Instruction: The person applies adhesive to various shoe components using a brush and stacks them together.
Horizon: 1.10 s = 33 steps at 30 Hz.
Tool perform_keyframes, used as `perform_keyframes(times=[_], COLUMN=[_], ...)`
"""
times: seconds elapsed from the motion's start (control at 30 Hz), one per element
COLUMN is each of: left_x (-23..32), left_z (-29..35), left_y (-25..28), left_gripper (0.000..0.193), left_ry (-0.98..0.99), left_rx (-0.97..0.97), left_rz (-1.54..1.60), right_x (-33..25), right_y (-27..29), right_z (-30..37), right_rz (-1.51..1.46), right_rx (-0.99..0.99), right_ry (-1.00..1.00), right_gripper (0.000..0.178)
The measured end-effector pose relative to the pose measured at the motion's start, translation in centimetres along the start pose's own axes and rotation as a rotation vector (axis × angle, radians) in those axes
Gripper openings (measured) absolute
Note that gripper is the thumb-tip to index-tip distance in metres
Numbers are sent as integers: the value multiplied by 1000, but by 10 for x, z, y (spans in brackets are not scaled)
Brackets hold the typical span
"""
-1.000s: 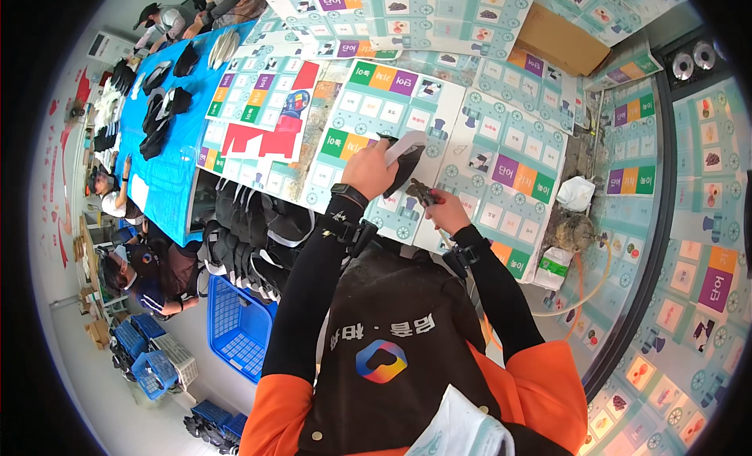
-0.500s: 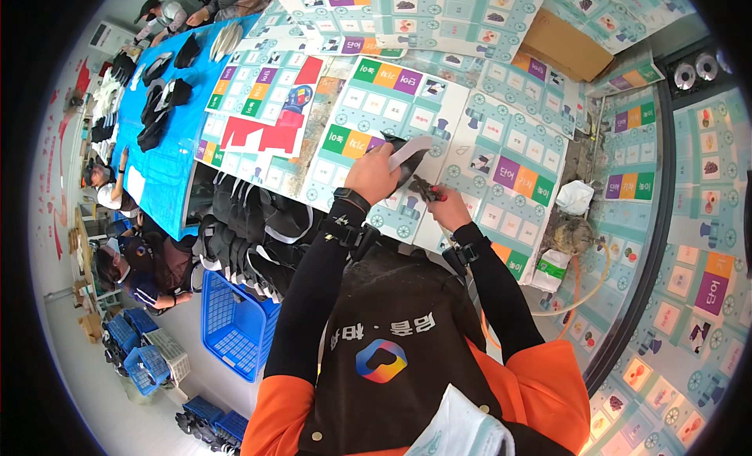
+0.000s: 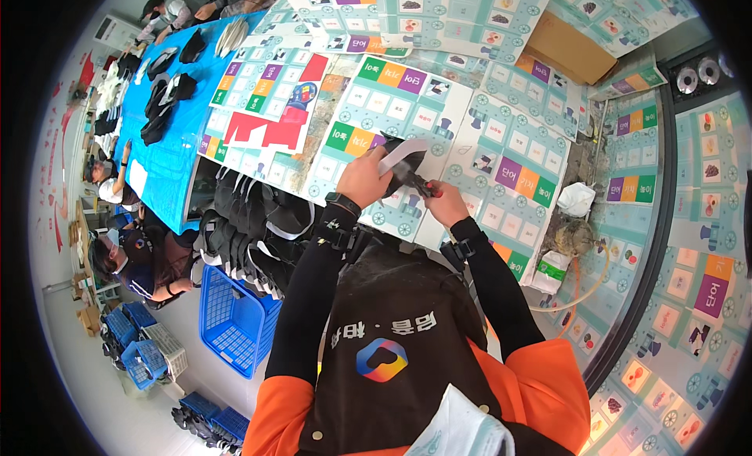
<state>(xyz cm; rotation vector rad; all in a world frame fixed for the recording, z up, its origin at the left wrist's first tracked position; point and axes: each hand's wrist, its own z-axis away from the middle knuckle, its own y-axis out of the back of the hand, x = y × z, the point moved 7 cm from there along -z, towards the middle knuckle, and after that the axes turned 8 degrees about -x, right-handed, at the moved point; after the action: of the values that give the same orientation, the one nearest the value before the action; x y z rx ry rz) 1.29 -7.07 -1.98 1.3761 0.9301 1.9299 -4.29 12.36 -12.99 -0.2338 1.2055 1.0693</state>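
My left hand (image 3: 363, 179) grips a black shoe piece (image 3: 397, 182), probably an upper, edged by a curved white strip (image 3: 404, 153). It is raised over the printed sheets on the worktable, its far part hidden behind my fingers. Pliers (image 3: 415, 178) with dark jaws and red handles are closed in my right hand (image 3: 449, 206). Their jaws are at the black piece, just right of my left fingers. Whether they pinch it is too small to tell.
Printed sheets (image 3: 501, 182) cover the worktable. Black and white shoes (image 3: 243, 252) are stacked beneath its left side, near a blue basket (image 3: 235, 319). A blue table (image 3: 168, 186) bears more black pieces at far left. A co-worker (image 3: 149, 256) is at the left; a hose (image 3: 583, 295) curves right.
The pliers have moved left, up to the black shoe piece. My left hand has shifted slightly left and down and still holds the piece.
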Motion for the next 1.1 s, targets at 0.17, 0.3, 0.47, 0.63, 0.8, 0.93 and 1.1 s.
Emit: perform_keyframes(times=[0.17, 0.3, 0.47, 0.63, 0.8, 0.93, 1.1], left_x=[-4, -3, -3, -7, -1, -4, -3], left_z=[3, 5, 6, 8, 6, 5, 1], left_y=[-3, -4, -6, -7, -6, -8, -8], left_gripper=[35, 31, 33, 33, 33, 34, 36], left_ry=[-13, -10, -14, -10, -53, -39, -41], left_rx=[28, 48, 34, 57, 89, 60, 68], left_rz=[16, 7, 9, 2, 23, 12, -5], right_x=[1, 2, 2, 5, 17, 16, 8], right_y=[0, -5, -7, -7, -4, -18, 6], right_z=[-2, -1, 9, 14, 10, 16, 15], right_rz=[15, 100, 1, -126, -16, -192, 113], right_rx=[-8, -35, -84, -96, -66, -214, 159], right_ry=[-13, -12, -35, -118, -36, -81, 21], right_gripper=[24, 26, 29, 32, 41, 37, 24])
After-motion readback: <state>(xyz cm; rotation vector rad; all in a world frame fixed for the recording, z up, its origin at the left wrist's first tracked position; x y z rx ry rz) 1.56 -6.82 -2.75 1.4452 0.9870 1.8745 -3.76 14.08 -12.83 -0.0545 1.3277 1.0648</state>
